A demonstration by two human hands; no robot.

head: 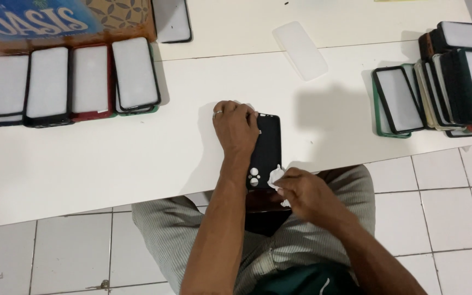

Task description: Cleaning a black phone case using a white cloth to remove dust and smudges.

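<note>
The broad white table [137,158] carries all stock; its near edge runs above white floor tiles [443,191]. At the far left a row of four rectangular phone cases with pale inserts [72,82] lies side by side, framed in black, red and green. At the far right a larger overlapping pile of similar dark-framed cases [443,76] is stacked, well apart from the hands. A translucent white rectangular sheet [300,50] lies alone on the far part of the table.

The flat black rubbery phone case [267,145] lies lengthwise at the near table edge, camera cut-outs toward the person. The left hand [236,128], ring on one finger, is curled over the case's far left corner, fingers pressing it down. The right hand [307,191] sits just beside the near end, fingertips pinching a small crumpled white scrap [275,177] touching the case's near right corner.
</note>
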